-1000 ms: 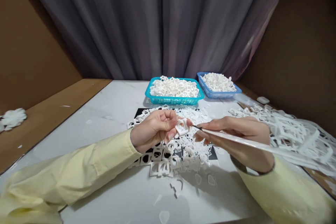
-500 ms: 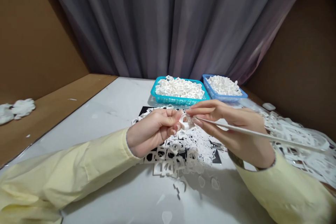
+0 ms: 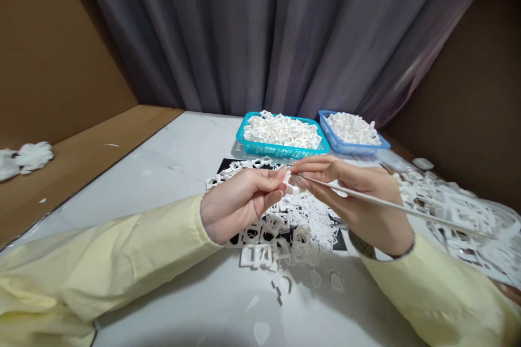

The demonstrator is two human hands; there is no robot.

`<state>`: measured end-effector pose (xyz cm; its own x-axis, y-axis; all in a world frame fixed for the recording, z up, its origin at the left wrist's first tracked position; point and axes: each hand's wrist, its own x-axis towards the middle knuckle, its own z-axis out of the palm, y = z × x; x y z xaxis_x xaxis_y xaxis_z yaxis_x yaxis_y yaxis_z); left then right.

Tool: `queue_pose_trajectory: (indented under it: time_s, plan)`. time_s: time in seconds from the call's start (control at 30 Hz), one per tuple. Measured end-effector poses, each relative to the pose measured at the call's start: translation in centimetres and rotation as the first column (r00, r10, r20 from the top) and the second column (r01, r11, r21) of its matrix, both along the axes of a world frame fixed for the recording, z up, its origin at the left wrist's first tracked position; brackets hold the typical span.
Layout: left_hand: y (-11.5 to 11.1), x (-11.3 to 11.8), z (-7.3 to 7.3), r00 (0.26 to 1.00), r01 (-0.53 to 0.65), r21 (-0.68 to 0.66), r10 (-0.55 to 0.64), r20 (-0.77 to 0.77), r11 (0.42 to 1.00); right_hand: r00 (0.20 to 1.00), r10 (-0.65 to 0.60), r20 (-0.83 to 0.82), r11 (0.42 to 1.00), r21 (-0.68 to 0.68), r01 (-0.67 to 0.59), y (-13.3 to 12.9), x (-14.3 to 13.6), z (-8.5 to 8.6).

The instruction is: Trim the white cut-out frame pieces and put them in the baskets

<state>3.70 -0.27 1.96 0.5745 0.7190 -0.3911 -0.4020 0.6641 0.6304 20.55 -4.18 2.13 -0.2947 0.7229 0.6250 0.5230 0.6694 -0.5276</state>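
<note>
Between my fingertips is a small white piece (image 3: 291, 183) with an opening in it. My left hand (image 3: 244, 200) pinches its left side between thumb and fingers. In my right hand (image 3: 362, 198) is a long thin white rod (image 3: 391, 204), whose tip meets the piece; the rod slants down to the right. My right fingertips are close against the piece's right side. Beneath both hands, a black mat (image 3: 338, 241) carries a heap of white cut pieces and scraps (image 3: 303, 217), partly hidden by my hands.
Behind the mat stand a turquoise basket (image 3: 280, 150) and a blue basket (image 3: 354, 149), both full of white pieces. A pile of white frames (image 3: 468, 222) lies at the right. White clumps (image 3: 35, 157) sit far left, and a grey curtain (image 3: 260, 32) hangs behind.
The white piece has turned slightly between my fingers, and its opening shows less. My right hand and the rod have tilted a little. The whole view has shifted slightly.
</note>
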Motion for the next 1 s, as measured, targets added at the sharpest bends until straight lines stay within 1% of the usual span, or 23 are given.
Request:
queue_pose_trajectory:
  time_s: [0.1, 0.2, 0.33, 0.43, 0.6, 0.73, 0.83, 0.9, 1.0]
  plan:
    - [0.0, 0.1, 0.0, 1.000, -0.015, -0.027, 0.015, -0.011, 1.000, 1.000, -0.014, 0.000, 1.000, 0.006, 0.014, 0.1, -0.1, -0.3]
    - [-0.1, 0.1, 0.0, 1.000, 0.004, 0.005, -0.004, -0.017, 1.000, 0.999, -0.045, -0.027, 0.998, 0.035, 0.046, 0.1, -0.3, -0.7]
    - [-0.2, 0.1, -0.3, 0.998, 0.038, 0.099, -0.033, -0.050, 0.994, 0.993, -0.081, -0.083, 0.990, 0.107, 0.090, -0.2, -0.7, -1.7]
    - [-0.2, 0.2, -0.6, 0.995, 0.031, 0.176, -0.014, -0.098, 0.984, 0.987, -0.086, -0.134, 0.980, 0.169, 0.108, -0.4, -1.1, -2.6]
    - [-0.3, 0.1, -0.9, 0.989, 0.048, 0.318, -0.002, -0.146, 0.947, 0.974, -0.099, -0.205, 0.960, 0.240, 0.148, -0.2, -1.7, -3.4]
    - [-0.3, 0.0, -1.3, 0.986, 0.062, 0.410, 0.009, -0.169, 0.910, 0.972, -0.100, -0.212, 0.947, 0.281, 0.158, 0.1, -1.5, -3.0]
    - [-0.1, 0.0, -1.4, 0.986, 0.054, 0.520, 0.038, -0.165, 0.853, 0.966, -0.092, -0.242, 0.952, 0.262, 0.156, 0.2, -0.9, -2.1]
    - [-0.1, 0.0, -1.3, 0.988, 0.045, 0.604, 0.055, -0.146, 0.796, 0.960, -0.087, -0.267, 0.965, 0.217, 0.148, 0.2, -0.5, -1.4]
    - [-0.1, -0.1, -1.2, 0.992, 0.035, 0.680, 0.056, -0.111, 0.732, 0.939, -0.096, -0.331, 0.988, 0.083, 0.131, -0.4, 0.1, -0.2]
